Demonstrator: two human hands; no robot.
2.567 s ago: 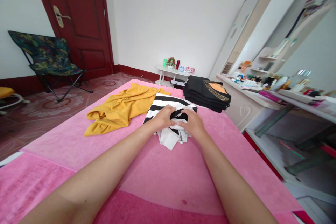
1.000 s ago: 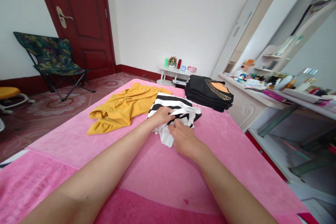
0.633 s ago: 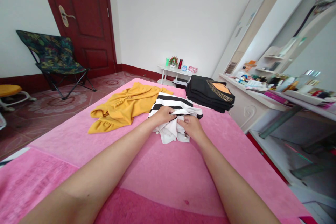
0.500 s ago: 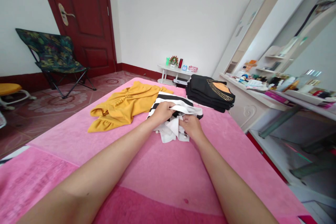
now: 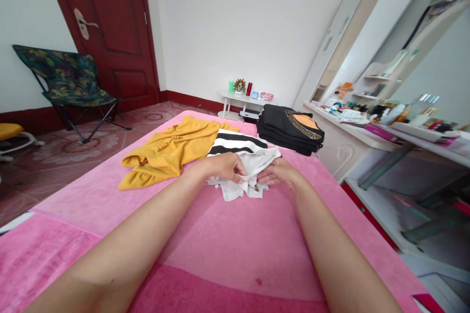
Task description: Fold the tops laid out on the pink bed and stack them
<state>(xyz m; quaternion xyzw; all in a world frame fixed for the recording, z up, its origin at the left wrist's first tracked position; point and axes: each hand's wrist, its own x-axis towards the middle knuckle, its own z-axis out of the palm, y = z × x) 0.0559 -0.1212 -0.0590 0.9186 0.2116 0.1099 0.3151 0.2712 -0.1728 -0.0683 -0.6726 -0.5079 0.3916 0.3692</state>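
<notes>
A black-and-white striped top (image 5: 240, 143) lies folded on the pink bedspread (image 5: 235, 249), with a white part that has pointed ends and small bead-like bits towards me. My left hand (image 5: 225, 166) pinches the white edge of this top between thumb and fingers. At its right side is my right hand (image 5: 277, 172), fingers stretched out against the white cloth, its upper fingers partly under the lifted edge. A mustard-yellow ruffled garment (image 5: 176, 149) is spread to the left of the top. Behind and to the right sits a stack of folded black clothes (image 5: 282, 129), one with a gold patterned neckline.
A dressing table (image 5: 370, 137) crowded with bottles stands along the right. Beyond the bed is a small white table (image 5: 238, 98) with a plant and several small items. On the left are a folding camp chair (image 5: 77, 78), a yellow stool (image 5: 11, 130) and a dark red door (image 5: 106, 24).
The top's white edge has come down flatter towards me. My right hand has shifted right and its fingers have straightened from a pinch. The view has turned slightly.
</notes>
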